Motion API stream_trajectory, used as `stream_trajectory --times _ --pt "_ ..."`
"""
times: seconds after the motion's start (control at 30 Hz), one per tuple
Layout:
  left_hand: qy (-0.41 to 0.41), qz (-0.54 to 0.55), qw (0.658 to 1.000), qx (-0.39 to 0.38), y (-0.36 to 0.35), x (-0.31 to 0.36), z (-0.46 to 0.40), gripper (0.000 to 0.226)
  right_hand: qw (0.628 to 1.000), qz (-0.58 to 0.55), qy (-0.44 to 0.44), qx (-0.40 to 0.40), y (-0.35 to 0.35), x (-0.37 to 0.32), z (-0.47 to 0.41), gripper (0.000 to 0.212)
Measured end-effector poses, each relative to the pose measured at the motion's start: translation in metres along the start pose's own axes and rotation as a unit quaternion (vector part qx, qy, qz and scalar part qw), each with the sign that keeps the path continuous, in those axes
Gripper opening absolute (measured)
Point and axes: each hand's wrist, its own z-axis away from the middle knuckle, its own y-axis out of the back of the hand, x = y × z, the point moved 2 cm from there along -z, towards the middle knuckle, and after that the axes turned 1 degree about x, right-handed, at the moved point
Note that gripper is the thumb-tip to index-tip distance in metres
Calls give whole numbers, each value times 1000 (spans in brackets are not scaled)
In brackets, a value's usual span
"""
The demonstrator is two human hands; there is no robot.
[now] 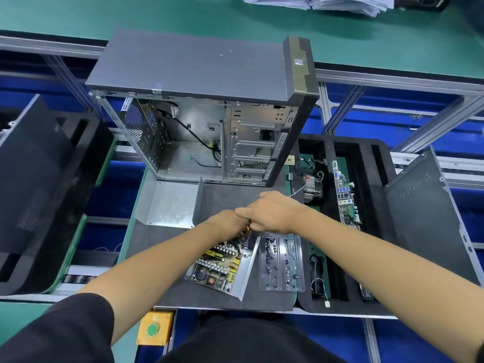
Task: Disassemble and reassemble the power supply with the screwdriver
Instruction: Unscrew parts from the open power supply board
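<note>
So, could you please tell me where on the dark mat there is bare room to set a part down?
Bare mat lies between the power supply cover, the computer case and the hands. Another strip lies left of the left forearm, below the cover. It is crowded around the power supply, the clear screw tray and both hands.

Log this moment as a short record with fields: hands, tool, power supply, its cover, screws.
left hand: at the far end of the power supply
right hand: grips the screwdriver
power supply: open, circuit board showing
cover: lies apart, left of the hands
screw tray: right of the power supply
</note>
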Motion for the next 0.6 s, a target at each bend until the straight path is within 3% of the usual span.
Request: stream_trajectory --times 0.23,0.43,0.6 --pt "1 -11 1000 11 -2 -2 -3 17 1000 5 9 6 -8 -1 -1 19" --pt "69 85 994 24 1 3 0 15 1000 -1 -9 11 -11 1 -1 19" --pt "75 130 988 37 0 4 0 20 1000 -10 -4 8 -6 1 -2 16"
